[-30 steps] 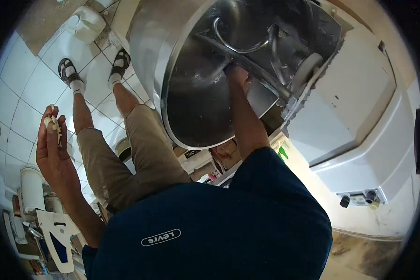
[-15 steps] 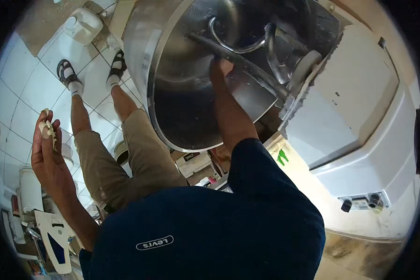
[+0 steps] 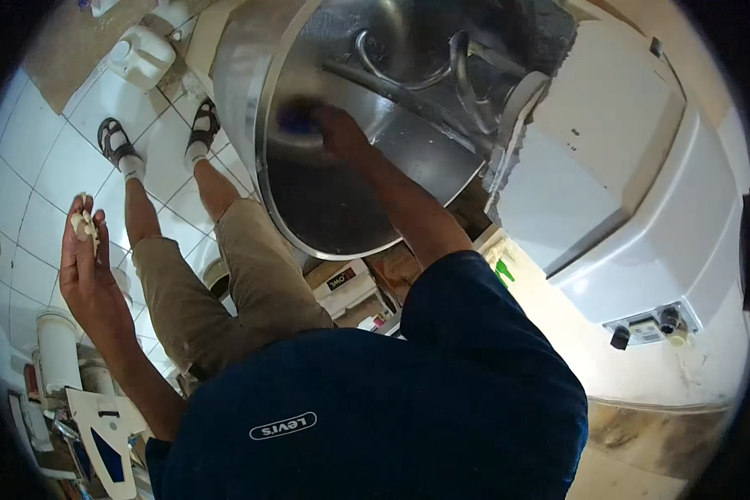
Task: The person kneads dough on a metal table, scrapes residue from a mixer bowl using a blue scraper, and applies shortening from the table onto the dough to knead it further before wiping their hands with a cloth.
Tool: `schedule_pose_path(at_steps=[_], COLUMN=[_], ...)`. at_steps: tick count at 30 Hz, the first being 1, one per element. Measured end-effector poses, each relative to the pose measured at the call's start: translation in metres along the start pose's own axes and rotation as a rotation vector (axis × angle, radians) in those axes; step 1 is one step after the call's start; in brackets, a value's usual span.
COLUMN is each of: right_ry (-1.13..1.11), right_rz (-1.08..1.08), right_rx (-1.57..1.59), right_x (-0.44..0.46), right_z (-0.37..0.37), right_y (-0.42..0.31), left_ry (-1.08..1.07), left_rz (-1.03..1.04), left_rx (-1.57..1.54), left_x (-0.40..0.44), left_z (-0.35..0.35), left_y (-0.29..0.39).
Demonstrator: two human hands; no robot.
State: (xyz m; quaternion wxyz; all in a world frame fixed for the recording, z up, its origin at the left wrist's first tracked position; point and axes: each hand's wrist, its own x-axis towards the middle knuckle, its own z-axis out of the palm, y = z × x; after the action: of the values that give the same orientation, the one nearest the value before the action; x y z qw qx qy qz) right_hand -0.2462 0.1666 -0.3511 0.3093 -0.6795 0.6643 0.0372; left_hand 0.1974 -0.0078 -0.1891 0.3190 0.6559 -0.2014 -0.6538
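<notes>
My right hand (image 3: 343,133) reaches inside the large steel mixer bowl (image 3: 325,200), near its left inner wall. Its fingers are closed on a dark blue tool (image 3: 300,115), too smeared by motion for its kind to show. Behind the forearm are the bowl's dark central bar (image 3: 391,98) and the curved dough hook (image 3: 410,83). Off to the left, my left hand (image 3: 90,258) is raised with its palm up, away from the bowl. Pale dough scraps (image 3: 85,227) lie in its bent fingers, some stuck near the fingertips.
The white mixer housing (image 3: 608,158) stands on the right, with control knobs (image 3: 668,319) at its lower end. A white jug (image 3: 141,57) sits on the tiled floor beyond my feet. White buckets (image 3: 58,354) and a white board (image 3: 101,442) are at lower left.
My right hand has swept left across the bowl toward its left wall, and the blue tool now shows. My left hand stays nearly still with the dough scraps. The view has shifted slightly.
</notes>
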Motion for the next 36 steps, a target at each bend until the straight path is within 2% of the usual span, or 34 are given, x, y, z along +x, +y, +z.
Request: schedule_pose_path(at_steps=[3,4,6,8,10,12,14,16,18,20,23,25,26,28,30,33,36], right_ry=[0.349,0.236,-0.244,-0.48,-0.472,0.073,-0.157,-0.275,-0.357,-0.415,-0.522,-0.429,-0.528,-0.556,-0.457,-0.014,-0.025], right_rz=[0.176,0.145,0.319,0.292,0.045,0.059,0.627,0.796,0.849,0.796,0.805,0.707,0.533,0.534,0.947,0.793,0.498], right_rx=[0.181,-0.088,0.241,0.248,-0.061,-0.286,-0.091,-0.4,-0.529,-0.473,-0.393,-0.342,0.144,0.667,0.759,0.715,0.056], right_x=[0.043,0.047,0.016,-0.011,-0.047,-0.074,-0.061,-0.03,-0.021,-0.036,-0.037,-0.054,-0.077,-0.074,-0.04,-0.054,-0.037], right_z=[-0.019,-0.016,-0.025,-0.033,-0.028,-0.044,-0.099,-0.107,-0.091,-0.064,-0.065,-0.035,-0.015,-0.015,-0.043,-0.041,-0.055], right_y=[-0.001,-0.006,-0.036,-0.03,0.032,0.063,0.038,0.017,0.022,0.037,-0.001,-0.002,0.018,0.015,-0.048,-0.025,0.004], left_ry=[0.012,0.005,-0.024,-0.024,0.031,0.001,-0.001,0.006,0.016,0.01,-0.015,-0.032,-0.048,-0.07,-0.035,0.04,0.03], left_rz=[0.001,-0.005,0.031,0.024,-0.013,0.027,0.032,0.016,-0.005,-0.012,0.007,0.022,0.015,0.016,0.016,-0.008,-0.008], left_rx=[-0.019,-0.02,-0.004,-0.013,-0.04,-0.017,0.009,0.032,0.038,0.058,0.05,-0.011,-0.031,-0.076,-0.092,0.023,0.127], left_x=[0.0,0.001,0.005,0.004,0.002,0.005,0.003,0.007,0.006,0.002,0.001,0.008,0.009,0.01,0.01,0.018,0.021], left_z=[-0.007,-0.011,-0.021,-0.024,-0.024,-0.029,-0.032,-0.031,-0.027,-0.023,-0.023,-0.031,-0.032,-0.036,-0.047,-0.054,-0.061], left_y=[0.002,0.001,-0.001,0.001,0.005,0.001,-0.007,-0.013,-0.013,-0.008,0.001,0.001,0.004,0.012,0.017,0.014,0.013])
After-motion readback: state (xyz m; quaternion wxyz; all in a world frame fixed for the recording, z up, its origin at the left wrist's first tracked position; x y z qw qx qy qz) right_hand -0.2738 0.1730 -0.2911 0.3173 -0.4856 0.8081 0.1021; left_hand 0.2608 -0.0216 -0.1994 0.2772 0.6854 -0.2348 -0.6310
